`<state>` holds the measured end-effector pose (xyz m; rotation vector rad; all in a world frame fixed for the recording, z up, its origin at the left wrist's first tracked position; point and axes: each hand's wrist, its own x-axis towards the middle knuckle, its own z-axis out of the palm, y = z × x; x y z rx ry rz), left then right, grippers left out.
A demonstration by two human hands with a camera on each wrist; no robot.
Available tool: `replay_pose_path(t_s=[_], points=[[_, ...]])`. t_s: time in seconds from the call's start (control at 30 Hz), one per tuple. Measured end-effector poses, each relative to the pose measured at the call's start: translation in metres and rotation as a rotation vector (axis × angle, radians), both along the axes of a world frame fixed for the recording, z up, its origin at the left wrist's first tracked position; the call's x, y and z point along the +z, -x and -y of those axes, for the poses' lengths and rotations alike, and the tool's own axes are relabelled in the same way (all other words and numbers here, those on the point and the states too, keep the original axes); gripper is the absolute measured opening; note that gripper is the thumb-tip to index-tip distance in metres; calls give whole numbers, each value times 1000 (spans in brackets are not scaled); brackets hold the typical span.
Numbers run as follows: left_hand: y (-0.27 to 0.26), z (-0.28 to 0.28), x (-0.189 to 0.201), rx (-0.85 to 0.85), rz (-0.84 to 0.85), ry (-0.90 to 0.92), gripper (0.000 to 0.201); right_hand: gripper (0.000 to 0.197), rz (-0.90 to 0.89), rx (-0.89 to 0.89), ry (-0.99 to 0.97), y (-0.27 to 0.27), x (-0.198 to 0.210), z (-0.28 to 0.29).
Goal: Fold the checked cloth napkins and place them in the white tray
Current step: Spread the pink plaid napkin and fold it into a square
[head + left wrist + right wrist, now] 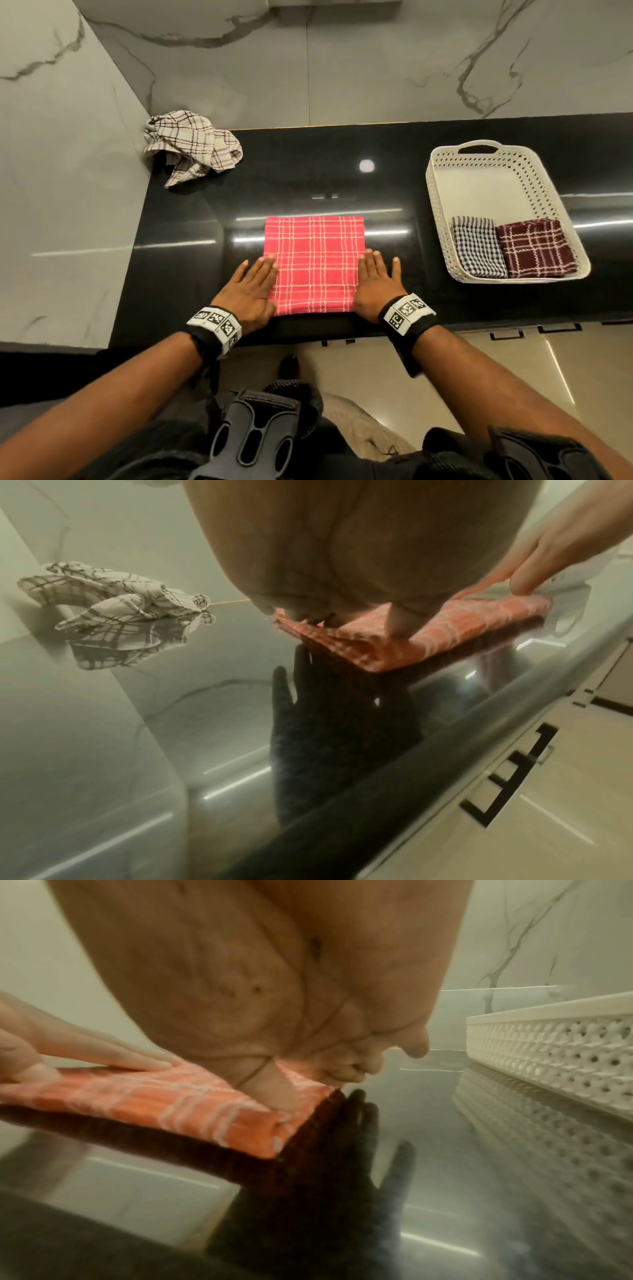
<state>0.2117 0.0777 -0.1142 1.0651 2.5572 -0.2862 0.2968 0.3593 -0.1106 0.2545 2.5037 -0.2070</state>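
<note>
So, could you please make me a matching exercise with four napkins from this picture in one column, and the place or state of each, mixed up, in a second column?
Column 1
1. pink napkin
2. beige napkin
3. dark red napkin
4. black and white napkin

Column 2
A. folded, in the white tray, nearer its right wall
B. crumpled, in the far left corner of the counter
C. folded, in the tray, nearer its left wall
D. flat on the counter, between the left hand and right hand

Pairs: 1-D, 2-B, 3-A, 4-C
</note>
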Motion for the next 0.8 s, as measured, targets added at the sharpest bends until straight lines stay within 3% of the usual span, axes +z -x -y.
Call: replay_pose_path(t_s=[0.07,0.17,0.27,0.43,0.63,0.73,0.8], points=[[-4,-10,10,8,8,-42,77,109,-51,-30,-26,0,8,8],[-12,-47,11,7,-3,-203,78,84,-279,17,65,-1,18,40],[-28,-67,-6,5,23,-171,72,72,-238,42,205,-11,5,64],[-44,-17,-35,89,-60,-240,76,86,-270,52,157,-46,-22,36],[-71,20,-41,26,-95,-280,91,109,-293,219,118,-76,-30,15],[-92,32,-44,14,-94,-265,96,102,-439,224,107,-96,-39,12],[-100,38,-45,41,-109,-390,89,91,-582,201,170,-109,-45,7]])
